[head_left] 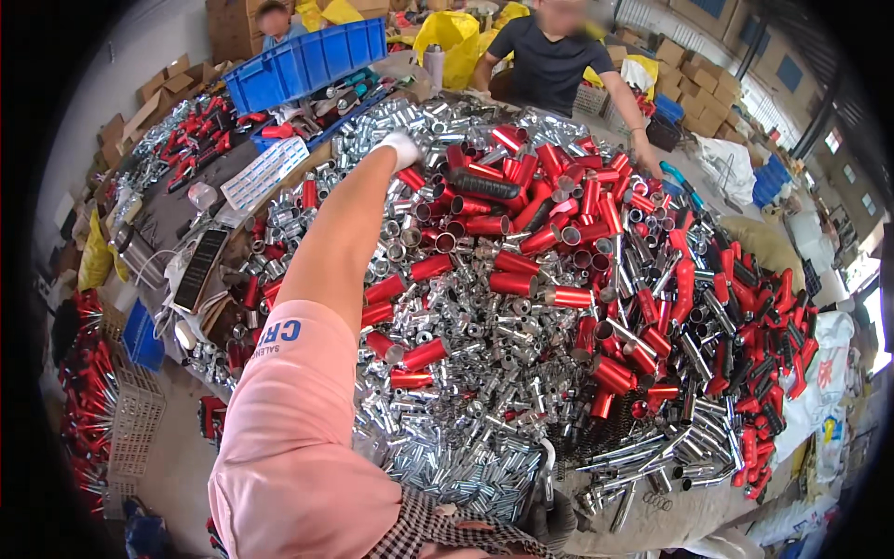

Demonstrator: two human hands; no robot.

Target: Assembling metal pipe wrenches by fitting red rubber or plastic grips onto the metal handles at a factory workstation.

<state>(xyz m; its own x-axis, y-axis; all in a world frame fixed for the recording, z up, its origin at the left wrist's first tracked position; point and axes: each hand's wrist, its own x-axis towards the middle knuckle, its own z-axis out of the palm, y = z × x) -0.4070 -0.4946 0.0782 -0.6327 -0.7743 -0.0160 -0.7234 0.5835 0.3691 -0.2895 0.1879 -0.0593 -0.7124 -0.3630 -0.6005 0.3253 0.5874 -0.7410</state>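
My left arm, in a pink sleeve, stretches far across a big heap of metal parts. At its end my left hand (402, 147), in a white glove, is at the far side of the heap, by silver metal fittings (372, 130) and red metal tubes (512, 224). Its fingers are too small and partly hidden to read, and no held thing shows. I do not see my right hand. Small silver pins (466, 480) lie near me, below a mound of silver collars (466, 321). A bent silver lever (548, 456) rises at the near edge.
A tilted blue crate (307, 65) stands at the back left, near a white label sheet (265, 174). Black-and-red handles (768, 345) pile up at the right. Across the table a person in a dark shirt (549, 61) reaches into the heap; another person (279, 26) is behind the crate.
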